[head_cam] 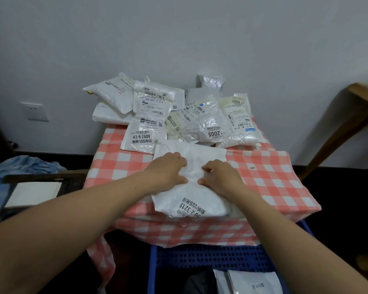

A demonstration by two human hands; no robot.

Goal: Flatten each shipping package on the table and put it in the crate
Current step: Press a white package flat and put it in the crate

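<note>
Palms down, left hand (168, 168) and right hand (219, 177) rest on a white package (200, 200), fingers bent; whether they pinch or only press, I cannot tell. It lies at the near edge of the checked table (268, 179), before a pile of packages (179, 119), above the blue crate (210, 257).

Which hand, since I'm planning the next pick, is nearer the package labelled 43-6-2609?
Left. The left hand sits just in front of the 43-6-2609 package, slightly to its right; the right hand lies farther right.
</note>
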